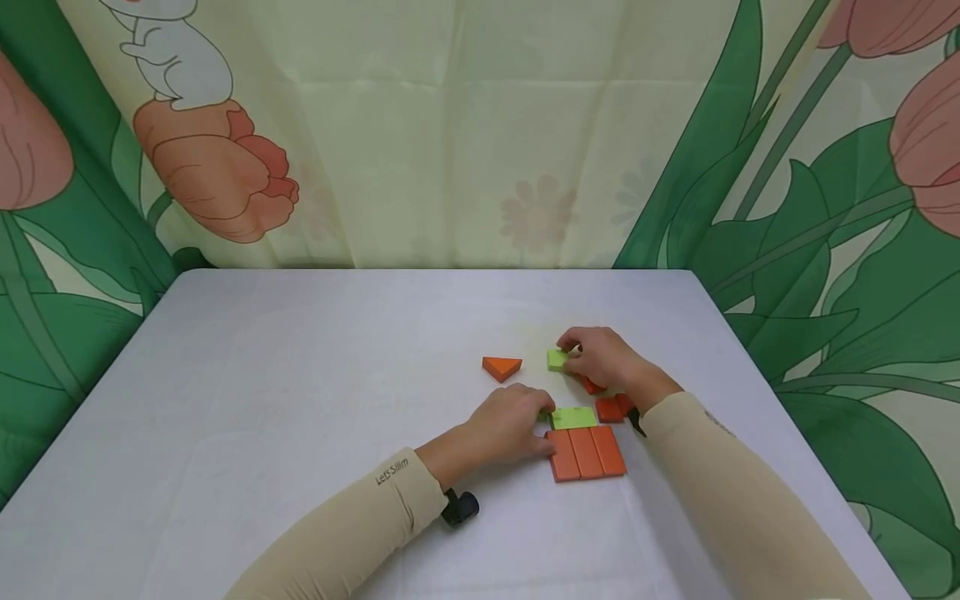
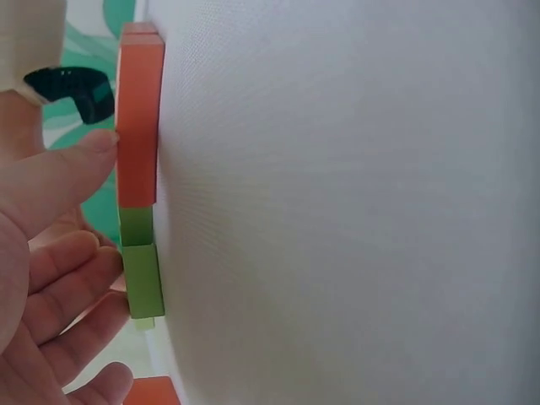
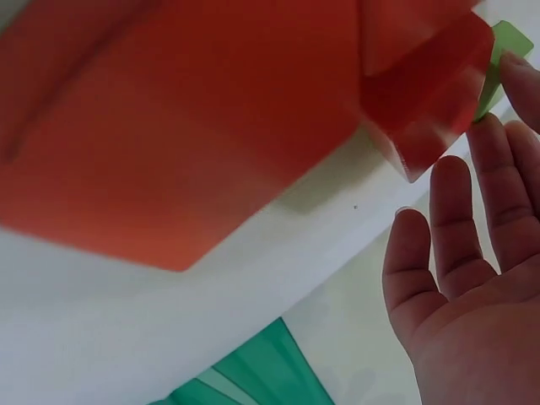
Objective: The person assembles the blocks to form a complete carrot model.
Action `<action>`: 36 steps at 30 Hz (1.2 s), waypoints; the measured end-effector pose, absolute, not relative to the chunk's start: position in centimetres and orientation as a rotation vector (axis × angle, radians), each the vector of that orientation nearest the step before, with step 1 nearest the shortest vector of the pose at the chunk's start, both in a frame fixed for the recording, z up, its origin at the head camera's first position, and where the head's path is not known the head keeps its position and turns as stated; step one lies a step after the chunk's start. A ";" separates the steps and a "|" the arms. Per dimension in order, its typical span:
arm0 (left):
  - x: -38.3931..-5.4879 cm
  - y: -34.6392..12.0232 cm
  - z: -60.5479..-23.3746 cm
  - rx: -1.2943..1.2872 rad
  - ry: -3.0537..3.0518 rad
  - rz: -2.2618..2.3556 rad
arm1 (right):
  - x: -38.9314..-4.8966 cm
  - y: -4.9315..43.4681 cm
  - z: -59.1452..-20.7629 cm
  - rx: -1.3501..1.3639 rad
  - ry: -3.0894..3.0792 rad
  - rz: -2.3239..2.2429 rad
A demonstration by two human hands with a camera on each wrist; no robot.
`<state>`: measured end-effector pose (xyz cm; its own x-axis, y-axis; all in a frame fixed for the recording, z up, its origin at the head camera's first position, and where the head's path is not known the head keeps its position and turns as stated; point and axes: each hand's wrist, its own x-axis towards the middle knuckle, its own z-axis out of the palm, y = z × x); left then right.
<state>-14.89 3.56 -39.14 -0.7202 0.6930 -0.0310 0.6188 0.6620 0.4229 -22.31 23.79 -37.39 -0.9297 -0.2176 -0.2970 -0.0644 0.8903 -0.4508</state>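
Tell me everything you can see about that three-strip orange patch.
The orange patch is three smooth, narrow blocks side by side, seams showing, flat on the white tablecloth. I can't tell whether they're wood or plastic. A light green block meets its far edge; the thumb of the left hand touches its left side.

White table (image 1: 247, 392) before a backdrop (image 1: 405, 167) of cartoon flowers (image 1: 926, 125), leaves (image 1: 885, 275) and a white animal (image 1: 183, 62).
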 end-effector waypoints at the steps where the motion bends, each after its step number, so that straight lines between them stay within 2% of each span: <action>1: -14.9 3.6 -39.1 1.074 2.689 0.577 | -22.1 23.8 -37.4 -0.229 2.722 -0.618; 20: -15.1 3.7 -39.3 1.077 2.699 0.570 | -18.1 25.8 -37.4 -0.359 2.790 -0.540; 36: -14.7 3.9 -39.2 1.078 2.717 0.567 | -16.6 26.9 -37.4 -0.335 2.805 -0.583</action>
<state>-14.73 3.93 -39.19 -0.7261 0.6874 -0.0119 0.6253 0.6675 0.4043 -16.56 26.87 -37.41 -0.9406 -0.2735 -0.2011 -0.1706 0.8930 -0.4164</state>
